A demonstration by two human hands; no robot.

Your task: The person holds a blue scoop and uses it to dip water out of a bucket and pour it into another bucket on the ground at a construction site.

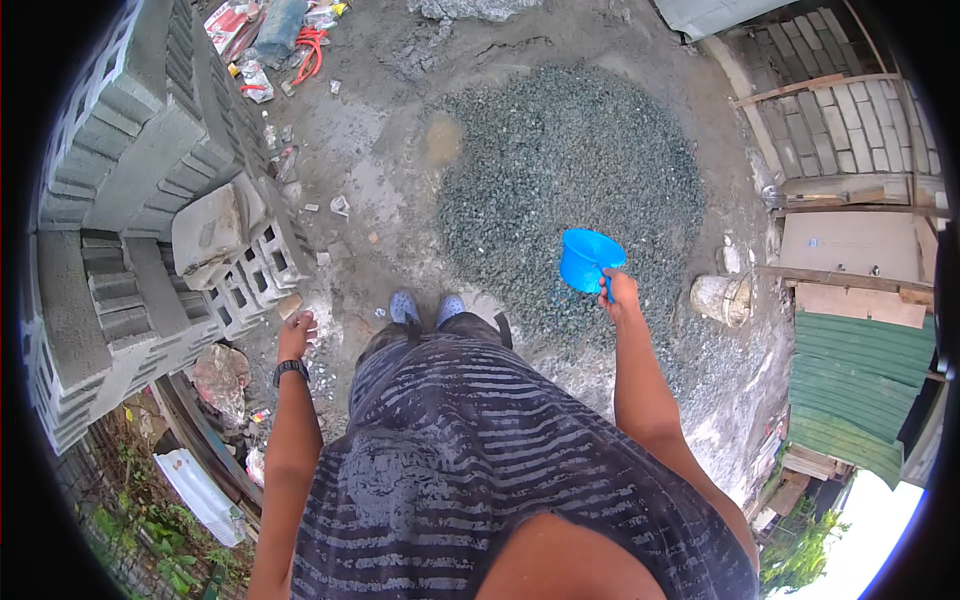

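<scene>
A blue plastic water dipper (588, 262) is in my right hand (621, 292), whose fingers are wrapped round its handle. It is held over the near right part of a broad heap of grey gravel (570, 165). How much the dipper holds, if anything, I cannot make out. On the left, my left hand (298, 334) hangs with its fingers loosely apart and nothing visibly in it. A dark watch is on that wrist. Just beyond those fingers is a small brownish chunk (289, 305), close to the stacked hollow concrete blocks (150, 180).
A dirty pale bucket (722, 300) lies at the gravel's right. Loose rubbish with a red hose (312, 55) is scattered at the far left. Green corrugated sheeting (850, 380) and a block wall (850, 125) stand on the right. My shoes (427, 308) are at the gravel's near edge.
</scene>
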